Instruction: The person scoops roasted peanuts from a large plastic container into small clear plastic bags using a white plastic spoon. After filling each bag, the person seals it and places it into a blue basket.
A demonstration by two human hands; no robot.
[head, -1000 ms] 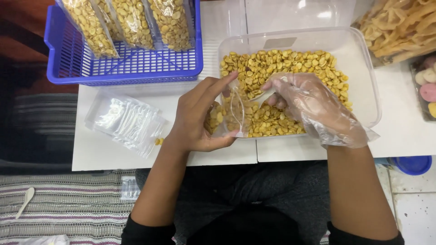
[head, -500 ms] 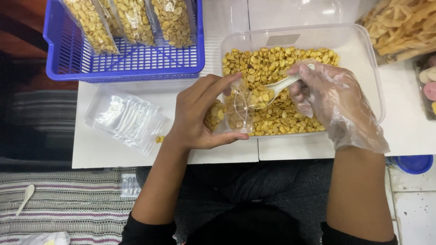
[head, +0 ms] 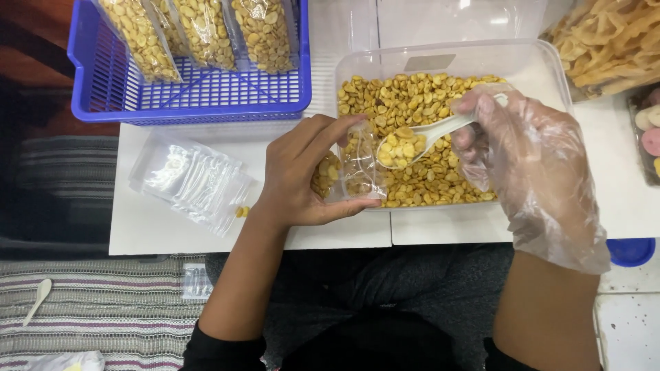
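Landmark: clear plastic tub (head: pixel 550 75) of roasted yellow beans (head: pixel 412 103), on the white surface (head: pixel 172 233).
Left hand (head: pixel 302 172): at the tub's near-left corner, fingers clasped around a small clear pouch (head: pixel 357 165), thumb under it and fingertips on top, holding its mouth toward the tub.
Pouch: just over the tub's near-left rim, partly filled; beans show through the film against the palm, and there looks to be room left in it.
Right hand (head: pixel 529 158): in a loose clear plastic glove, over the right half of the tub, fingers gripping the handle of a white spoon (head: pixel 426 134).
Spoon: heaped with beans, bowl just at the pouch mouth, above the beans in the tub.
Done: three filled pouches (head: pixel 199 34) stand in the blue basket (head: pixel 192 96) left of and behind the tub.
In hand: this pouch looks mid-fill, with a spoonful about to go in.
Left: a stack of empty pouches (head: pixel 192 182) lies left of the tub, beyond the left hand, and the tub is far from empty, so much filling seems to remain.
Strays: a couple of loose beans (head: pixel 242 211) lie by the empty stack.
Right of the tub: a bag of pale fried strips (head: pixel 612 41).
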